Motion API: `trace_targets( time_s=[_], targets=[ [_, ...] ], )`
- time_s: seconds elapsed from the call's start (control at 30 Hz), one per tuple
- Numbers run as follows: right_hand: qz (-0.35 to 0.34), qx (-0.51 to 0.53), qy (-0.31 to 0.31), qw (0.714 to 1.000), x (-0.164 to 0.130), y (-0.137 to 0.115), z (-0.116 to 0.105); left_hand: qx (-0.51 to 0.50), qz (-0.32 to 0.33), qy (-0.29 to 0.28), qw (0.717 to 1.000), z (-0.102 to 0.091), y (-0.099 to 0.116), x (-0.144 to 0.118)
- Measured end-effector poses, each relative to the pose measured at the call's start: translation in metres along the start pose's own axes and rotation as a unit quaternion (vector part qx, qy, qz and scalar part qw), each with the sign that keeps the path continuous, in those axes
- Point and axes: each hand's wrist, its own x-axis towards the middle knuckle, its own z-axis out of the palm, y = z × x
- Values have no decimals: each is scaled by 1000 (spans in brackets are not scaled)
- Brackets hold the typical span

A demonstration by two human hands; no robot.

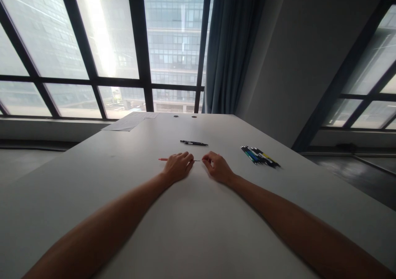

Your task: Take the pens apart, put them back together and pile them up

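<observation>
At mid-frame, the left hand (178,166) covers the middle of a slim rod (162,159), pinching it; we see its red left end and thin dark right tip. Whether the curled right hand (215,166) grips anything, we cannot tell.

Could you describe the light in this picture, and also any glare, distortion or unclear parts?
Head view: daylight glare washes out the windows; head view: the curtain and wall look dim against it; head view: wide-angle distortion seems to stretch the forearms toward the lower corners; head view: the pens look soft, and the thin red stick at the left hand is too small for detail.
</observation>
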Motion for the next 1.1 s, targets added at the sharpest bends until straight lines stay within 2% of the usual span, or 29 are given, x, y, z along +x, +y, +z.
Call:
trace_targets(
  time_s=[0.2, 0.47, 0.9, 1.1],
  targets=[
    [-9, -6, 14, 1000, 0, -3, -1, 3, -7, -6, 1000, 0, 0, 0],
    [-86, -24, -6, 996, -2, -16, -5, -1, 22, -19, 1000, -2, 0, 2],
    [-101, -19, -15, 995, -2, -17, -5, 27, 92, -4, 995, 2, -1, 2],
    [-105, -46, -21, 993, -1, -20, -6, 32, 91, -9, 995, 0, 1, 2]
  ],
)
